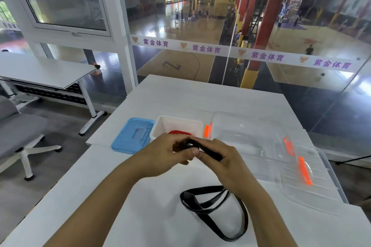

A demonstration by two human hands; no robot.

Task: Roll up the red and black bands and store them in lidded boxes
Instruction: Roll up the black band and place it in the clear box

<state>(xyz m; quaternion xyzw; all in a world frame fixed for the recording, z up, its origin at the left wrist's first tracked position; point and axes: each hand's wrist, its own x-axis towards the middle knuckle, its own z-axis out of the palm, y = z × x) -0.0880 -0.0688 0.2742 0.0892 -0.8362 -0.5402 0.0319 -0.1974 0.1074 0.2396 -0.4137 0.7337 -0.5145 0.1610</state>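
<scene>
A long black band (215, 208) lies in loose loops on the white table, and one end rises between my hands. My left hand (172, 149) grips a small rolled start of the band. My right hand (217, 156) pinches the stretch just beside it. Behind my hands stands a small white box (176, 125) with a red rolled band (179, 132) inside. Its blue lid (133, 134) lies flat to the left of the box.
A large clear box (241, 134) with orange clips stands at the right, and its clear lid (309, 180) leans beside it. A glass wall runs behind the table (140, 206). A grey office chair (18, 130) and another white table (44, 70) stand at the left.
</scene>
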